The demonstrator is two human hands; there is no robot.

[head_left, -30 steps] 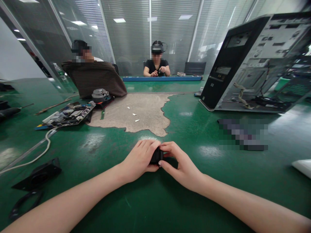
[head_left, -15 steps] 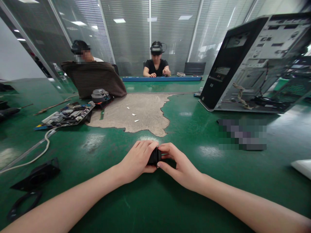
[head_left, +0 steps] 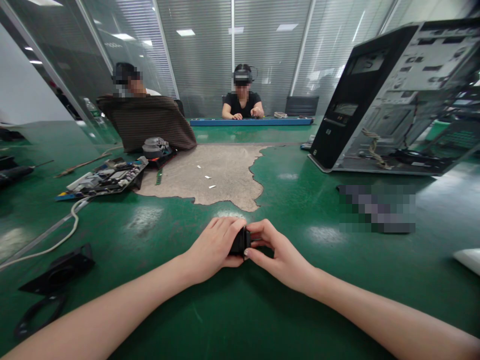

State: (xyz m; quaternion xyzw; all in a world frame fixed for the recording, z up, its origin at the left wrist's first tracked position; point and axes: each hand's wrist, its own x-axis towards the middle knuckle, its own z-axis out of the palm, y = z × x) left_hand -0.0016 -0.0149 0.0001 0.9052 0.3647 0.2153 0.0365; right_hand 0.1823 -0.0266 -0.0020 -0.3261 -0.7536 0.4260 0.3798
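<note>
A small black object (head_left: 240,242) is between my two hands, low over the green table (head_left: 210,320). My left hand (head_left: 215,242) wraps round its left side, with the fingers over the top and the thumb below. On its right edge, my right hand (head_left: 277,255) pinches with the thumb and fingertips. Much of the object is hidden by my fingers, so I cannot make out what it is. To the left lies a flat black part (head_left: 62,270) with a round opening, and a black ring-shaped piece (head_left: 39,312) is nearer me.
A circuit board (head_left: 105,177) and a pale cable (head_left: 73,225) lie at left. An open computer case (head_left: 360,100) stands at right, near a blurred-out item (head_left: 375,207). A person (head_left: 242,100) sits beyond a blue strip (head_left: 251,122); another is behind a brown cover (head_left: 146,120).
The whole view has shifted very slightly. Both hands keep their hold on the black object, with hardly any movement.
</note>
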